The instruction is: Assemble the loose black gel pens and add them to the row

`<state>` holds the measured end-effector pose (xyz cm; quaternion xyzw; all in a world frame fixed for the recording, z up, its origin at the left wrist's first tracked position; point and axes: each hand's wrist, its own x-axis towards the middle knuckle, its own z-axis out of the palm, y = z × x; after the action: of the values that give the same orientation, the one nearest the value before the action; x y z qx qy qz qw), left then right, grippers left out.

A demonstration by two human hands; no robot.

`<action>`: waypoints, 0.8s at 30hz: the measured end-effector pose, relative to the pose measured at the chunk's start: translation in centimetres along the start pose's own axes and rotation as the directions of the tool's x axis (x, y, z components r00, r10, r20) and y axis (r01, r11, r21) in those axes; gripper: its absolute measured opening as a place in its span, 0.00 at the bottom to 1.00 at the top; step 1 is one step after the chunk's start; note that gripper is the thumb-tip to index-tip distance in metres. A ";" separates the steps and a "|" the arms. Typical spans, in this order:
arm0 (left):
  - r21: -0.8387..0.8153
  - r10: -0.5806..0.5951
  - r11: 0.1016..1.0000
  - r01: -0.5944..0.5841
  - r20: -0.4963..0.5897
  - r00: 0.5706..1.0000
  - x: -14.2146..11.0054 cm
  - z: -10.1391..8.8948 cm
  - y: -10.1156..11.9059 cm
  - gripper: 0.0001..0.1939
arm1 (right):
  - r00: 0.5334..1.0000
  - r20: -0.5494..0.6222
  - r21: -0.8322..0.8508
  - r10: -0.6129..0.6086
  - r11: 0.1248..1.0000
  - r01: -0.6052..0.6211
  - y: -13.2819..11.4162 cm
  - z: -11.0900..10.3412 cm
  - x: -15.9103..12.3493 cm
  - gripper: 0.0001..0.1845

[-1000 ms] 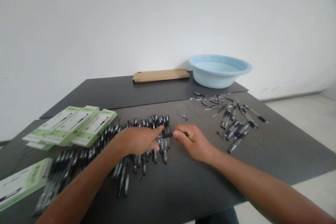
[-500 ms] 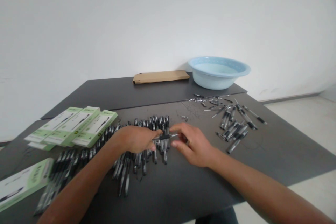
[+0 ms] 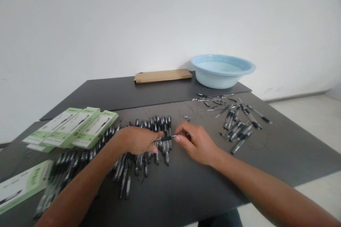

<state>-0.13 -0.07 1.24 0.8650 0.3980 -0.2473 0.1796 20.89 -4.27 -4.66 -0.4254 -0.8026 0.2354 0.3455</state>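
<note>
A pen point(image 3: 167, 138) with a black grip lies crosswise between my two hands, its tip pointing right. My left hand point(image 3: 138, 140) is closed around its rear part, above a spread of black-and-clear pens point(image 3: 125, 173) on the table. At the tip end, my right hand point(image 3: 197, 143) pinches with thumb and forefinger. Whether a small part sits between those fingertips is hidden. Beyond my right hand lies a tiny clear-and-silver piece point(image 3: 187, 117).
Green-and-white pen boxes point(image 3: 93, 129) are stacked at the left, with another box point(image 3: 26, 184) nearer. Loose pens point(image 3: 237, 131) and thin pen parts point(image 3: 213, 101) lie at the right. A blue basin point(image 3: 222, 74) and a flat cardboard piece point(image 3: 163, 76) stand at the back of the dark table point(image 3: 199, 191).
My right thumb and forefinger, apart around the pen's tip before, have closed together at it. My left hand keeps its hold on the pen.
</note>
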 end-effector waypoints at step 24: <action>0.032 0.036 0.999 -0.038 0.059 0.998 -0.4 -0.7 0.0 0.23 | 0.999 0.009 0.122 -0.038 0.992 0.037 -0.2 -0.3 0.1 0.01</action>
<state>-0.09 0.08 2.04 0.8674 0.3725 -0.2757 0.1813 21.00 -4.25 -4.30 -0.3870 -0.7965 0.2798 0.3708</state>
